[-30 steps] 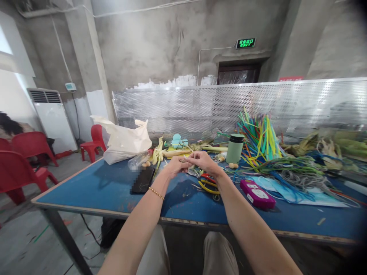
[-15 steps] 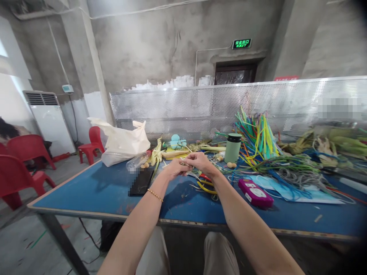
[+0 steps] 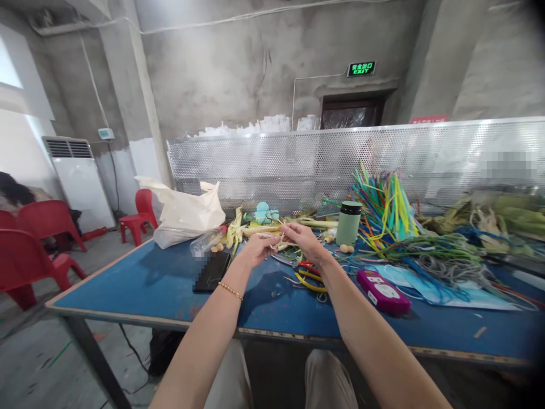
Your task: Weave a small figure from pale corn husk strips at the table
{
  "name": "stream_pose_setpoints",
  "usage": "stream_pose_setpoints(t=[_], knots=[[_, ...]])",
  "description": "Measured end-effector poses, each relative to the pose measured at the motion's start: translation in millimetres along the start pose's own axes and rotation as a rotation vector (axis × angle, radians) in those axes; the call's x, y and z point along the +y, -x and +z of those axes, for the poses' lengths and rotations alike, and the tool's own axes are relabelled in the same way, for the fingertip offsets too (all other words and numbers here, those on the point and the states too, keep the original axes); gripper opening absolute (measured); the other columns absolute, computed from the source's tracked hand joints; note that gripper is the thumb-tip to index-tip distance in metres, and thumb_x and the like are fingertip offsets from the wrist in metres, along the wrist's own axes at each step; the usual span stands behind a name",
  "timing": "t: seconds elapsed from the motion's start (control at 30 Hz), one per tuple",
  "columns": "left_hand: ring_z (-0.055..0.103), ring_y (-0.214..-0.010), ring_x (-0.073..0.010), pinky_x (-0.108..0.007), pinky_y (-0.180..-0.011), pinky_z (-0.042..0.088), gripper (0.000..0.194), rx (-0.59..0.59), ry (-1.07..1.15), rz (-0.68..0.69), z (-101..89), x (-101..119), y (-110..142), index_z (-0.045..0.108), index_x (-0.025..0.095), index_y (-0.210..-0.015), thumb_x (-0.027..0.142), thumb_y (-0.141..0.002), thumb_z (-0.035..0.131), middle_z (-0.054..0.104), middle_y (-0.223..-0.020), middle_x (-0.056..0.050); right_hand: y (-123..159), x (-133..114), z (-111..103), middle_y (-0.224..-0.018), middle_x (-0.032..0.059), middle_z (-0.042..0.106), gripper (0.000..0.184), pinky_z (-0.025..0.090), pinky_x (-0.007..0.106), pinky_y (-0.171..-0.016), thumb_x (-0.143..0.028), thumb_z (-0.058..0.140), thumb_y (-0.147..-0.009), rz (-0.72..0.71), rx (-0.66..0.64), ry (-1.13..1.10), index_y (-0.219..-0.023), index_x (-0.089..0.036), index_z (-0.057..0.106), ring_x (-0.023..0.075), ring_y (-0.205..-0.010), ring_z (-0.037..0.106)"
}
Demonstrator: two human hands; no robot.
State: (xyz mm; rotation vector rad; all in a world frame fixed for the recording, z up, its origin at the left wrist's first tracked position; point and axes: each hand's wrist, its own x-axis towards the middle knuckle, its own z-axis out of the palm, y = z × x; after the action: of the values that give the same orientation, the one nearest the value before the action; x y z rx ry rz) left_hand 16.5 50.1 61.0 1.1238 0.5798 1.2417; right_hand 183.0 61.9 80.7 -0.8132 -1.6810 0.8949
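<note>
Over the middle of the blue table, my left hand (image 3: 258, 249) pinches one side of a small bunch of pale husk strips (image 3: 281, 243). Opposite it, my right hand (image 3: 301, 238) grips the strips between thumb and fingers. Loose pale ends stick out between the two hands. Just below the right hand lies a tool with silver blades and red and yellow curved parts (image 3: 310, 279), partly covered by the forearm. A dark flat tablet-like object (image 3: 212, 272) rests left of my left hand. Behind the hands are more husks (image 3: 235, 228).
A white bag (image 3: 187, 210) and clear bottle (image 3: 204, 243) stand left. To the right are a green jar (image 3: 349, 222), wooden balls (image 3: 346, 249), a magenta box (image 3: 384, 292), a blue mask (image 3: 447, 289) and colourful stems (image 3: 395, 210). A perforated metal screen (image 3: 255, 165) borders the back.
My hands have moved slightly apart, and the pale strips between them now show more clearly. The view has shifted slightly; the table things lie as before.
</note>
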Motion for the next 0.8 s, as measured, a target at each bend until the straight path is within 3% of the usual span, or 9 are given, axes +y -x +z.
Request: stream_pose_setpoints(t=[0.07, 0.2, 0.4, 0.57, 0.8], knots=[[0.054, -0.06, -0.0083, -0.023, -0.057, 0.043, 0.037, -0.008, 0.053, -0.007, -0.3, 0.9, -0.5, 0.071, 0.01, -0.079, 0.022, -0.051, 0.092, 0.062, -0.068, -0.001, 1.2, 0.5, 1.2, -0.068, 0.0008, 0.063, 0.043, 0.043, 0.025, -0.056, -0.058, 0.077, -0.066, -0.001, -0.042, -0.04, -0.074, -0.017, 0.065, 0.0121, -0.059, 0.054], [0.053, -0.06, -0.0085, -0.023, -0.057, 0.044, 0.035, 0.002, 0.071, -0.024, -0.7, 0.3, -1.5, 0.07, 0.009, -0.075, 0.023, -0.051, 0.091, 0.06, -0.066, -0.001, 2.5, 0.5, 4.9, -0.057, -0.0017, 0.056, 0.044, 0.039, 0.025, -0.052, -0.055, 0.081, -0.061, -0.051, 0.031, -0.08, -0.06, -0.017, 0.06, 0.0098, -0.052, 0.047], [0.052, -0.058, -0.0089, -0.025, -0.056, 0.042, 0.042, -0.028, 0.014, -0.008, 3.2, 2.7, 2.3, 0.069, 0.009, -0.073, 0.034, -0.048, 0.094, 0.057, -0.063, 0.0, 1.7, 2.2, 3.4, -0.058, -0.0005, 0.058, 0.042, 0.04, 0.026, -0.053, -0.054, 0.082, -0.06, -0.047, 0.032, -0.05, -0.062, -0.016, 0.063, 0.0104, -0.053, 0.048], [0.05, -0.056, -0.0086, -0.024, -0.052, 0.037, 0.045, -0.036, -0.087, 0.001, 3.6, 0.0, 1.4, 0.069, 0.009, -0.07, 0.034, -0.043, 0.095, 0.057, -0.06, 0.0, 3.1, 1.3, 2.7, -0.054, -0.0006, 0.056, 0.042, 0.038, 0.025, -0.05, -0.055, 0.079, -0.063, -0.036, 0.019, 0.01, -0.061, -0.016, 0.063, 0.01, -0.05, 0.046], [0.049, -0.051, -0.0087, -0.025, -0.05, 0.033, 0.038, -0.025, -0.278, 0.031, -2.3, -7.1, -3.3, 0.067, 0.011, -0.061, 0.04, -0.051, 0.089, 0.059, -0.058, -0.002, -0.6, 6.6, 1.8, -0.05, -0.0021, 0.052, 0.047, 0.037, 0.024, -0.048, -0.06, 0.074, -0.066, -0.067, 0.06, 0.137, -0.057, -0.017, 0.056, 0.0102, -0.047, 0.046]])
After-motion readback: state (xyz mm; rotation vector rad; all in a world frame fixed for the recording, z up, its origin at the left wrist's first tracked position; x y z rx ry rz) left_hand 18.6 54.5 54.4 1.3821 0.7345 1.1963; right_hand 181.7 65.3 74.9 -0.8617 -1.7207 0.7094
